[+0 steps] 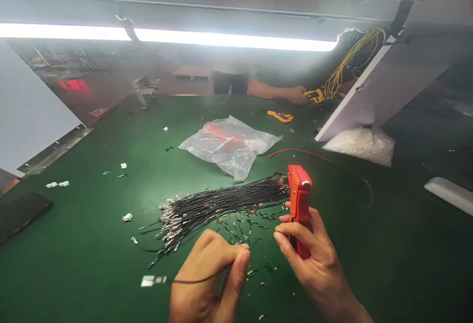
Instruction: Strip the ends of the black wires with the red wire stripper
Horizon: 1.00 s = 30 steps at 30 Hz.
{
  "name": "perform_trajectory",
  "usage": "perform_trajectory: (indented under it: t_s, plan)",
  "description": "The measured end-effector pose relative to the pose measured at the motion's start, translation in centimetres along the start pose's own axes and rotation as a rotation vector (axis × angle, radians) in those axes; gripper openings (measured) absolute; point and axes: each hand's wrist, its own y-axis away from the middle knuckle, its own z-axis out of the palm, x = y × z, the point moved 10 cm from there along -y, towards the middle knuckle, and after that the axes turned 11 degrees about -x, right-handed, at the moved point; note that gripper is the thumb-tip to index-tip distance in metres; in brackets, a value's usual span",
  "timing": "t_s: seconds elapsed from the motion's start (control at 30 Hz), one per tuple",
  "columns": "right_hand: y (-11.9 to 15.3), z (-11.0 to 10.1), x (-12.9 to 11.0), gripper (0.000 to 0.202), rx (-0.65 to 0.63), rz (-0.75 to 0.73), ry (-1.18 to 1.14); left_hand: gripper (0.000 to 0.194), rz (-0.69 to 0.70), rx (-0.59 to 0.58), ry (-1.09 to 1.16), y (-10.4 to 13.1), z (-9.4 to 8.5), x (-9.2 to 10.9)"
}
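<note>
My left hand (212, 276) pinches a thin black wire (197, 281) between thumb and forefinger. A shiny metal terminal (153, 280) sits on the wire's left end, and the other end pokes out past my fingertips. In my right hand (318, 254) is a red wire stripper (301, 204), held upright with fingers wrapped round it; thumb and forefinger are close together in front. Behind both hands lies a thick bundle of black wires (225, 199), metal terminals at its left and coppery ends at its right. Cut bits of black insulation (240, 227) are scattered on the green table.
A clear plastic bag (231, 145) lies mid-table, near a red wire (318, 154). Yellow pliers (280, 116) lie farther back. Across the table, a person's hand (297, 95) holds a yellow tool (314, 96) by yellow wires. A filled bag (360, 145) leans by the right panel (369, 86).
</note>
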Motion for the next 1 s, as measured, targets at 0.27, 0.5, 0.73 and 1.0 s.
perform_trajectory:
  t_s: [0.27,0.5,0.73,1.0]
  plan:
    - [0.8,2.6,-0.8,0.032,-0.176,-0.141,-0.187,0.02,-0.08,0.104,0.126,1.4,2.2,-1.4]
    - [1.3,3.6,-3.5,0.038,-0.26,-0.328,-0.181,0.019,-0.138,0.098,0.148,1.5,2.7,-2.1]
    - [0.8,1.7,-2.2,0.036,-0.1,-0.122,-0.195,0.018,-0.163,0.2,0.18,1.6,0.9,-2.0]
    - [1.6,3.1,-0.7,0.066,-0.182,0.099,-0.708,0.01,-0.257,0.451,-0.068,2.6,-4.0,-1.6]
